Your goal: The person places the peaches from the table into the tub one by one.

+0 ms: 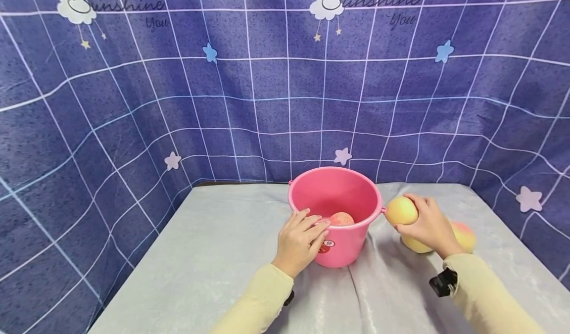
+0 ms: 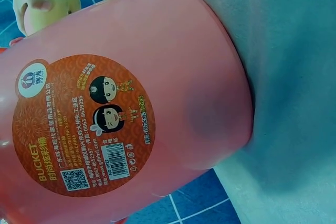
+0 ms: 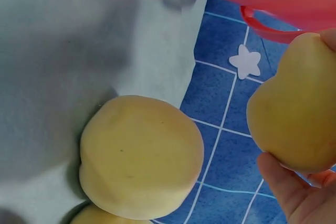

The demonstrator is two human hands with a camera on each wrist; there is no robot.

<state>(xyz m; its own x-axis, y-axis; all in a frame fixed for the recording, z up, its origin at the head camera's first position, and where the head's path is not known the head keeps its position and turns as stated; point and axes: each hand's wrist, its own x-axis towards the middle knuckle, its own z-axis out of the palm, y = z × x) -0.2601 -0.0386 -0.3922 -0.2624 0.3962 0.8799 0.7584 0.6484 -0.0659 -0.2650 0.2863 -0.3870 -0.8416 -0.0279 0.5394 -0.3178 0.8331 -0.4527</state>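
Note:
A pink bucket (image 1: pixel 345 247) stands on the cloth-covered table, its printed round label (image 2: pixel 84 124) filling much of the left wrist view. Over the near left rim lie the fingers of my left hand (image 1: pixel 296 245), which holds the bucket there; the thumb is hidden. Inside lies a reddish peach (image 1: pixel 342 219), partly covered by the rim. My right hand (image 1: pixel 429 227) grips a yellow peach (image 1: pixel 402 211) beside the right handle joint, outside the bucket. In the right wrist view this peach shows a lobed outline, with fingertips below it.
Below and behind my right hand, more peaches rest on the table: a yellow one (image 3: pixel 142 158) and a pink-blushed one (image 1: pixel 464 236). A grey cloth (image 1: pixel 213 255) covers the table. Blue gridded curtains (image 1: pixel 249 96) rise behind it and along both sides.

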